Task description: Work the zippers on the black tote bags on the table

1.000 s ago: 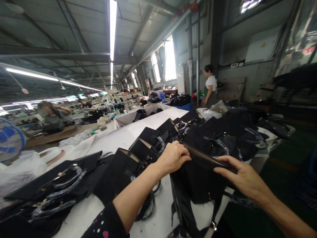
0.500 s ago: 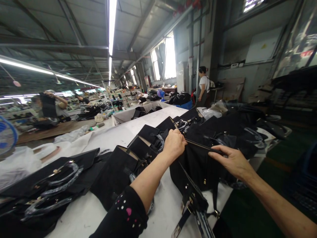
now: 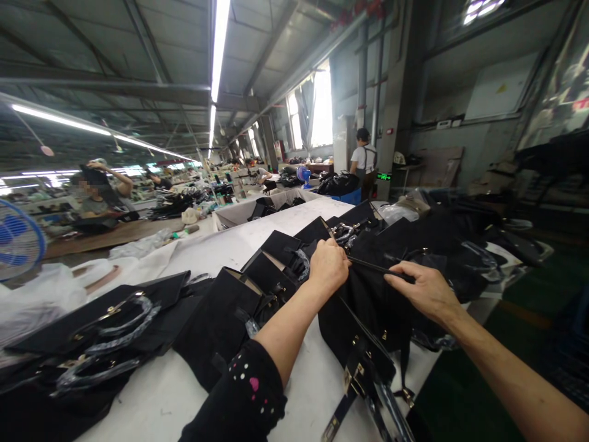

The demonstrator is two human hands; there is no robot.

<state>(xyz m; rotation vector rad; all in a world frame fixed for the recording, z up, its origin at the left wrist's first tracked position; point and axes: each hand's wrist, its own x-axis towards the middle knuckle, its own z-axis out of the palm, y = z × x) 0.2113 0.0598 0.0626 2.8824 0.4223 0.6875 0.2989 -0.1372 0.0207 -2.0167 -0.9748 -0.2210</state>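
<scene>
A black handbag [image 3: 368, 307] hangs opened over the table's right edge, its strap and gold buckles dangling toward me. My left hand [image 3: 329, 265] is closed on one end of the bag's top edge, fingers curled over it. Farther right, my right hand [image 3: 421, 287] pinches the same edge between thumb and fingers. The edge runs taut between both hands. A zip pull in gold shows on the bag's dark face below. What lies under my left fingers is hidden.
Several more black handbags [image 3: 221, 307] lie along the white table [image 3: 151, 393], some with plastic-wrapped handles. Others are piled at the right [image 3: 442, 239]. A blue fan [image 3: 18, 239] stands at the far left. One person [image 3: 364, 156] stands at the back; another [image 3: 103, 196] works at the left.
My right hand has turned slightly and its fingers now bend more over the bag's edge. The view has shifted a little. The person at the back has turned and moved left.
</scene>
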